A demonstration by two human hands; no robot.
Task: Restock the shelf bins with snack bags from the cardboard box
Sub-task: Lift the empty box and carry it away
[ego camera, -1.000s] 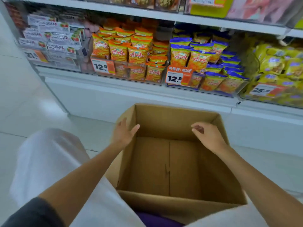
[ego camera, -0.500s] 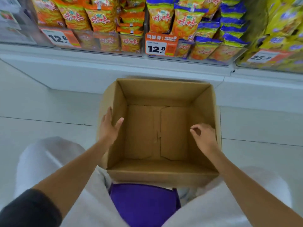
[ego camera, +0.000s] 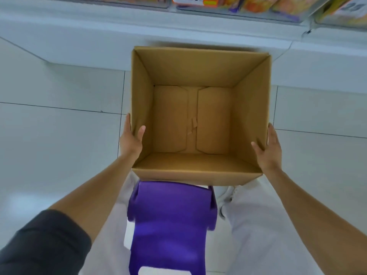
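Two-handed hold on open cardboard box, bottom flaps visible inside. Left hand on box's left wall, right hand on its right wall, each pinching: thumb inside, fingers outside. Beyond box's far wall, shelf bins with snack bags. Just beside box's near wall, purple stool.

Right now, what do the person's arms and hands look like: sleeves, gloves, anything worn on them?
Both hands are bare: no gloves, rings, watch or bands on the left hand or the right hand. The left arm has a dark grey short sleeve on its upper part, forearm uncovered. The right arm is uncovered to the frame edge; no sleeve shows.
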